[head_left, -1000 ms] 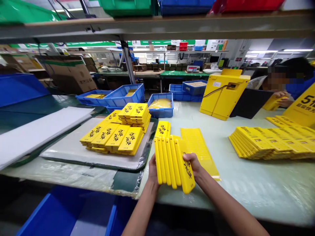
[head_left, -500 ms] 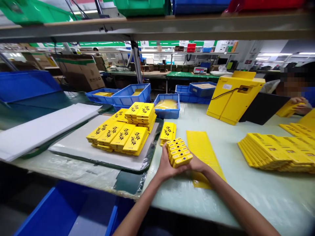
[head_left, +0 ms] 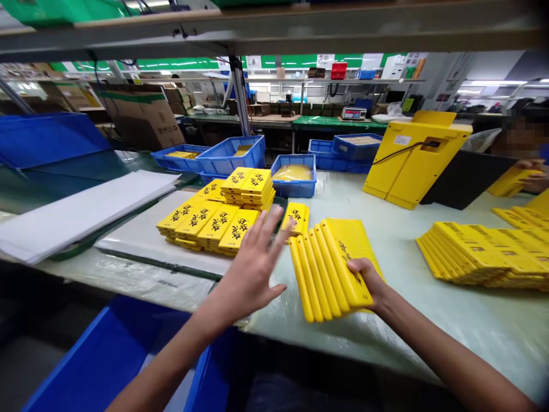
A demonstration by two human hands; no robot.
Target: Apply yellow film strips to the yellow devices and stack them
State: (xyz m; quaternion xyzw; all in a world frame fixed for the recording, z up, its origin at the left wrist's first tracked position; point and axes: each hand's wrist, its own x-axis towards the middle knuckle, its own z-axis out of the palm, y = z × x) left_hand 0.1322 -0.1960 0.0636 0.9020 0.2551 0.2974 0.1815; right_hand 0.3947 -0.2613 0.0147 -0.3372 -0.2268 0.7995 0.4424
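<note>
My right hand (head_left: 368, 281) grips a bundle of several flat yellow cases (head_left: 325, 270), held on edge and leaning left above the table's front. My left hand (head_left: 253, 269) is free of the bundle, fingers spread, hovering between it and the stacked yellow cases with black print (head_left: 214, 220) on the grey tray (head_left: 141, 237). A small pile of the same cases (head_left: 295, 218) lies just beyond the bundle. A yellow ribbed sheet (head_left: 358, 234) lies flat behind the held bundle.
Rows of yellow cases (head_left: 476, 254) lie at the right, near another person's hand (head_left: 532, 177). A yellow box with a cable (head_left: 412, 163) stands behind. Blue bins (head_left: 234, 154) sit at the back, white foam sheets (head_left: 77, 209) at the left, a blue crate (head_left: 107, 355) below.
The bundle, held end-up between both hands, has been tipped over onto its long edges. My left hand has let go and moved left with fingers spread; the right hand alone holds it.
</note>
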